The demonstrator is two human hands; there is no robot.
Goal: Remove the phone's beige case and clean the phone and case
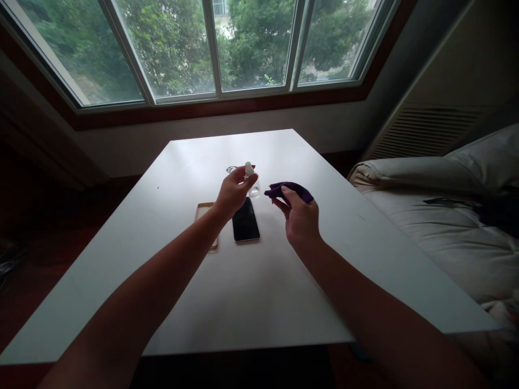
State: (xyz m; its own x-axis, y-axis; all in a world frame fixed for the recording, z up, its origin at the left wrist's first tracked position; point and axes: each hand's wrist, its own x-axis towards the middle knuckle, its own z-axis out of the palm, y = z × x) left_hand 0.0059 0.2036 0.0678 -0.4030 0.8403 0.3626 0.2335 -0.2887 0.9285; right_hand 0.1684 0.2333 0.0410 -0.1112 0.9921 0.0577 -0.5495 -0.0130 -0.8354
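My left hand (234, 190) has its fingers closed around the upper part of a small clear bottle (254, 189) with a white top. The bottle is held over the white table, just beyond a phone (245, 221) that lies flat with its dark screen up. To the right, my right hand (300, 214) pinches a folded purple cloth (295, 190) between thumb and fingers. A gap separates the cloth from the bottle. Under my left wrist lies a phone case (204, 207) with a gold-coloured rim, partly hidden by the forearm.
Behind my left hand, a thin dark looped object (231, 169) rests on the white table (170, 302); its kind is unclear. A pale padded seat (405, 216) stands along the right side. Beyond the far edge is a wall with a window (251, 48).
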